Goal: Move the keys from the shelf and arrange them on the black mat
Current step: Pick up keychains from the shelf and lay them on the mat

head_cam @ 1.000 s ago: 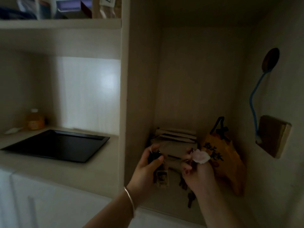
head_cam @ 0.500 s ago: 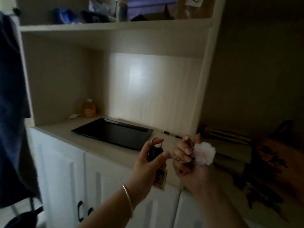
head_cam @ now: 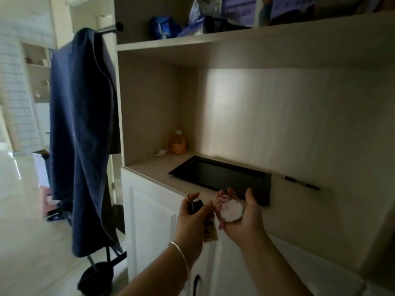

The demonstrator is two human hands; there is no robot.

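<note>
**Keys in both hands, short of the mat**

Before the white cabinet front, just below the counter edge, I am holding both hands up side by side. My left hand [head_cam: 193, 214] is curling closed around a dark key fob [head_cam: 195, 207], with a metal ring [head_cam: 189, 197] sticking up past my thumb and a pale tag [head_cam: 210, 230] dangling beneath my palm. A silver bangle [head_cam: 180, 255] is sitting on that wrist. My right hand [head_cam: 243, 218] is lying palm up and half open, fingers loosely cupping a fluffy white pompom [head_cam: 232, 212] with something pink [head_cam: 221, 202] bunched against its left side. Whether any keys are lying under the pompom I cannot tell, since it is covering my palm.

Beyond my fingertips, the black mat [head_cam: 222, 176] is lying flat on the counter [head_cam: 149, 169] inside the alcove, and my right hand is overlapping its near edge in the view. A pen [head_cam: 301, 183] is resting on the counter just right of the mat. An orange bottle [head_cam: 178, 143] is standing in the back left corner, well apart from the mat. A dark blue garment [head_cam: 83, 124] is hanging at the left of the cabinet.
</note>
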